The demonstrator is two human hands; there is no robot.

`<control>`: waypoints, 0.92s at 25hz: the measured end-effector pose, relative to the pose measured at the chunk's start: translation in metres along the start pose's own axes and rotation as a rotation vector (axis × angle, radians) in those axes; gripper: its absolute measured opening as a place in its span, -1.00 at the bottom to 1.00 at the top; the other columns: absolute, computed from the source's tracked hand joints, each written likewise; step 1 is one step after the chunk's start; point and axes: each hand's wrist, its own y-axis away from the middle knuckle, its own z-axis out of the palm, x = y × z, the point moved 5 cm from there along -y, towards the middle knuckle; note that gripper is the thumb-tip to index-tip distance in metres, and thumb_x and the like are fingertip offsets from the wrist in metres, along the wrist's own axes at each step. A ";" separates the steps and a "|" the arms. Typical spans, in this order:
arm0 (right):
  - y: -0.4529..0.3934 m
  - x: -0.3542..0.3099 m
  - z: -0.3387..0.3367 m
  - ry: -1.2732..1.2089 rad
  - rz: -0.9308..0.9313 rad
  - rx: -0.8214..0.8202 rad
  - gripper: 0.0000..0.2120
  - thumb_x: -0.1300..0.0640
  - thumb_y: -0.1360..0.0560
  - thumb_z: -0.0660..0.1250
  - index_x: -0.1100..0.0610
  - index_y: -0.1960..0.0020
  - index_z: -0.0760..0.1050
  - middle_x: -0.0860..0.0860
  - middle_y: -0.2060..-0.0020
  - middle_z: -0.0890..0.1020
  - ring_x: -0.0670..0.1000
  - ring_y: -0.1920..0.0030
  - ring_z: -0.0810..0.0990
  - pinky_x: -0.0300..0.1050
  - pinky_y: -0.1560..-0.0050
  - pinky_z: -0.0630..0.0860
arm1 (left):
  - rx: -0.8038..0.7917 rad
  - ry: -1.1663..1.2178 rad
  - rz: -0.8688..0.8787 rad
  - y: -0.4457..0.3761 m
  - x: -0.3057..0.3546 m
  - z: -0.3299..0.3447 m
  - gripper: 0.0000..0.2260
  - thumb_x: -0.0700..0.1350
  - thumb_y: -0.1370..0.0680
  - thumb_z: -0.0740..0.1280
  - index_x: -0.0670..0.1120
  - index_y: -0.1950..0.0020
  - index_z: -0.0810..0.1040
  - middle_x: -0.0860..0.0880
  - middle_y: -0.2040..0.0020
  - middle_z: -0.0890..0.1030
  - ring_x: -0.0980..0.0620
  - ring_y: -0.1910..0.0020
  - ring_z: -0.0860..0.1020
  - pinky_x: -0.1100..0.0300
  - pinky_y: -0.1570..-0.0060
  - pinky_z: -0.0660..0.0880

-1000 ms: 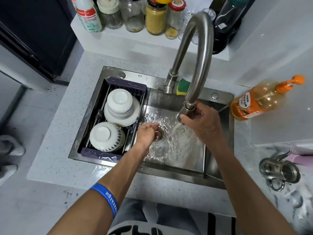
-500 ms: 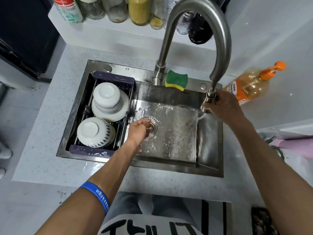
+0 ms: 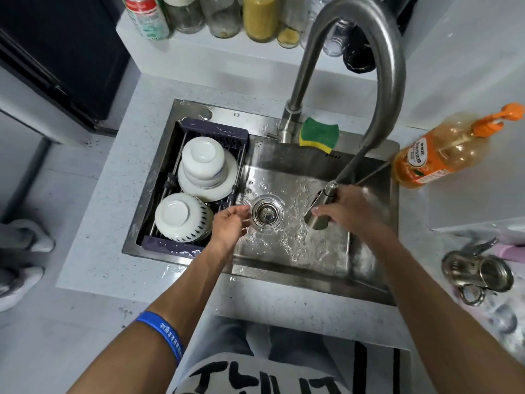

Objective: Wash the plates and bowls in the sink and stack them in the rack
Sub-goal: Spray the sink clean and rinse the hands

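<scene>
A pale speckled stone bench [image 3: 108, 223] fills the middle under even, soft light. Behind it rises a white raised shelf [image 3: 216, 49] crowded with glass jars [image 3: 224, 15]. A dark cabinet [image 3: 56, 52] stands at the far left above a light grey floor [image 3: 42, 351]. White wall [image 3: 468, 52] closes the right side.

A dark rack [image 3: 216, 131] sits in the left part of the steel sink [image 3: 298, 163], just left of the left hand [image 3: 231, 224]. Beyond that hand, upturned white bowls [image 3: 202, 162] are stacked on a white plate [image 3: 227, 180]. Touching distance left of its knuckles lies another upturned bowl with dark rim marks [image 3: 181, 216]. Water pools around the drain between both hands.
</scene>
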 end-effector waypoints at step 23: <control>0.004 -0.052 0.087 -0.208 -0.140 0.144 -0.72 -0.28 -0.36 0.32 -0.16 0.03 0.48 -0.10 0.12 0.57 0.03 0.10 0.62 0.15 0.03 0.63 | 0.014 0.063 -0.012 0.011 0.013 -0.020 -0.84 -0.21 -0.65 0.26 -0.08 -0.04 0.65 -0.02 0.04 0.69 0.10 0.17 0.64 0.33 0.33 0.53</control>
